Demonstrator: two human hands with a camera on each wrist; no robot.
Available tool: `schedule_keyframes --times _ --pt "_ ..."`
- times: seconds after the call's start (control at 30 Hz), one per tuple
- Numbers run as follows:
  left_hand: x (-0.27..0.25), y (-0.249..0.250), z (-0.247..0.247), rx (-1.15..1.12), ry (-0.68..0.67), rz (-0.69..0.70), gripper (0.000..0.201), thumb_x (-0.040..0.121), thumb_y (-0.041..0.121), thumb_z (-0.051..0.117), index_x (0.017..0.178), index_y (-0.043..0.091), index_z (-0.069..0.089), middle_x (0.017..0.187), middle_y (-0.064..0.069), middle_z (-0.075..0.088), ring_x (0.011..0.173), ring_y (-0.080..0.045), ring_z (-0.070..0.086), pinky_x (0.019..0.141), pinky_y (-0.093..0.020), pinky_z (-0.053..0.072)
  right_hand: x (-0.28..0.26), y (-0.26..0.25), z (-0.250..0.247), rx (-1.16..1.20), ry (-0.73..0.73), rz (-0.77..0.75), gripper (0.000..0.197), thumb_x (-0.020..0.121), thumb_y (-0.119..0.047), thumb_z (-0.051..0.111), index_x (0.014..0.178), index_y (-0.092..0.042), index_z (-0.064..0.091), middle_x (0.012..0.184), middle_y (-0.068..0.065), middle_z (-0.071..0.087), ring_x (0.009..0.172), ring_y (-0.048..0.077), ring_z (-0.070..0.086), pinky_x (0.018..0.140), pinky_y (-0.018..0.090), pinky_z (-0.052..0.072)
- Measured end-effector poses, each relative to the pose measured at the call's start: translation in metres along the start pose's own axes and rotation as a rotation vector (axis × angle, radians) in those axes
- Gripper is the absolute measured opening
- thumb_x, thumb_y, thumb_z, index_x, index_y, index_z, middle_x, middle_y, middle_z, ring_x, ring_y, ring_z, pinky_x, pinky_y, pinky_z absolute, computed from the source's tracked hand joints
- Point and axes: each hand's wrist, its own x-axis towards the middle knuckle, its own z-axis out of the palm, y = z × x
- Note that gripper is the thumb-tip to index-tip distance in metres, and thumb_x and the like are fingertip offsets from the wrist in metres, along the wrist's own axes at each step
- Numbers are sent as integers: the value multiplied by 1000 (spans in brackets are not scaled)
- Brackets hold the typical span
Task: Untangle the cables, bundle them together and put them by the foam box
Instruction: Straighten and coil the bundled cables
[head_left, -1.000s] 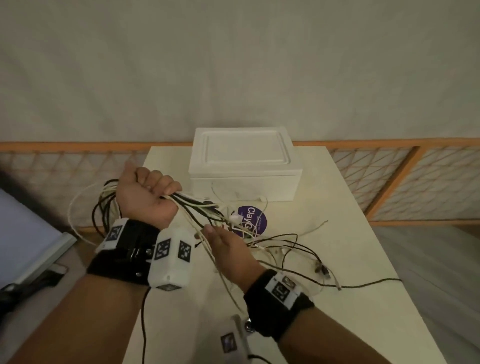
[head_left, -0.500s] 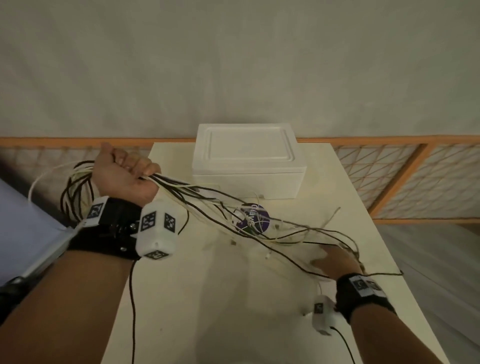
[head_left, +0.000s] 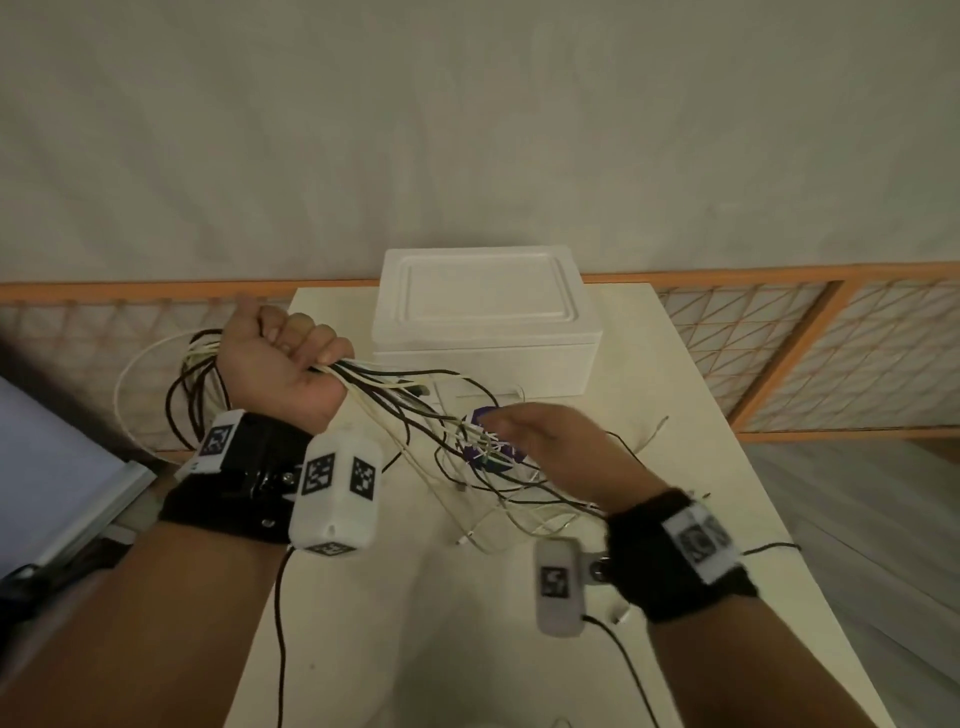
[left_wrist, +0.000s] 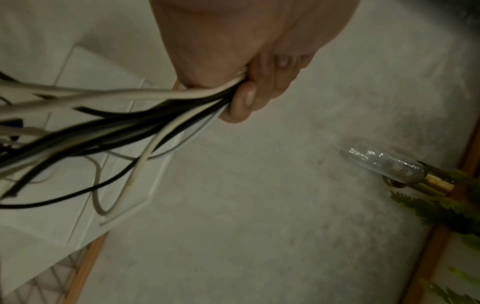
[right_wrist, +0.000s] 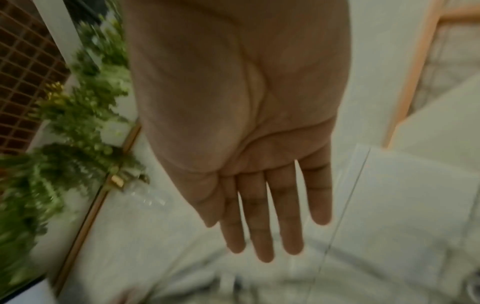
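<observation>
So we're mid-gather, I'd say; the left hand (head_left: 283, 371) is fisted tight round the cables (head_left: 415, 410), black and white strands fanning out of the fist toward the right hand (head_left: 558, 452), with loops hanging off its far side over the table (head_left: 363, 649) edge; the right hand's fingers (right_wrist: 262, 216) are straight and side by side, palm bare, holding nothing, hovering over the loose tails that sag onto the table under and behind it; whether it's brushing any strands I can't tell.

Next move, my guess: right hand combs down those tails, sweeps them up and feeds them back to the left fist; the ends look crossed over each other, so a slow pull beats a yank.

Around: the foam box (head_left: 485, 332) sits just beyond both hands, lid on; a purple sticker (head_left: 493, 452) lies under the right fingertips, half hidden by wires; wooden lattice railing (head_left: 831, 358) past the table; some greenery (right_wrist: 78, 115) shows in the wrist view.

In the way: the wrist camera's own thin lead (head_left: 280, 623) dangles near the left forearm, easy to snag along with the rest.
</observation>
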Motion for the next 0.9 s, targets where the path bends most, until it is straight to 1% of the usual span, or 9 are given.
schedule_keyframes --times 0.1,0.2,0.3,0.37,0.53,0.67,0.8,0.83,0.9 --pt "-10 -5 9 16 -64 -12 58 97 45 38 44 21 33 41 8 23 33 -8 19 40 -15 20 26 1 45 47 -216 144 36 101 -30 39 128 -12 56 123 8 61 113 21 55 94 22 36" --pt "-15 -1 15 10 -104 3 57 96 46 40 45 21 34 41 9 24 33 -7 20 39 -16 21 39 33 76 -110 -356 343 42 101 -25 36 141 -12 40 136 18 51 123 30 50 105 38 37" --pt "-15 7 13 2 -115 9 57 96 46 40 45 20 35 40 9 25 32 -7 21 39 -16 22 30 65 87 -309 -413 367 52 98 -48 35 142 -21 40 148 6 40 135 25 37 112 35 23" --pt "-14 11 10 14 -103 2 59 96 47 39 44 20 35 39 9 25 32 -7 21 40 -15 21 24 85 86 -390 -421 317 52 97 -45 37 146 -26 32 154 3 30 139 22 31 115 35 21" --pt "-10 10 -4 34 18 -10 57 98 46 36 46 21 32 41 8 23 33 -9 18 40 -14 21 13 131 67 -367 -174 422 79 63 -74 51 136 -47 38 143 0 43 129 23 45 110 39 34" --pt "-2 10 -14 44 99 -24 62 100 49 28 45 21 31 42 7 22 33 -10 18 40 -13 21 -3 162 36 -482 -14 607 39 72 -52 55 109 -42 64 131 -6 50 119 20 48 100 39 40" --pt "6 29 -16 31 159 15 58 99 46 34 46 21 27 43 8 21 35 -10 18 39 -14 20 -42 200 15 -565 75 842 72 77 -28 54 142 -43 26 152 0 21 136 28 30 102 49 37" --pt "7 32 -15 31 162 24 57 99 45 35 47 22 27 44 8 21 36 -10 18 39 -15 20 -49 206 8 -541 60 862 76 76 -27 55 143 -41 24 152 3 20 135 30 31 103 48 38" --pt "7 33 -13 52 170 15 55 99 47 32 51 22 25 47 7 19 37 -11 17 39 -16 19 -48 217 -10 -414 13 838 71 73 -28 66 139 -33 41 147 5 35 129 29 40 103 41 39"
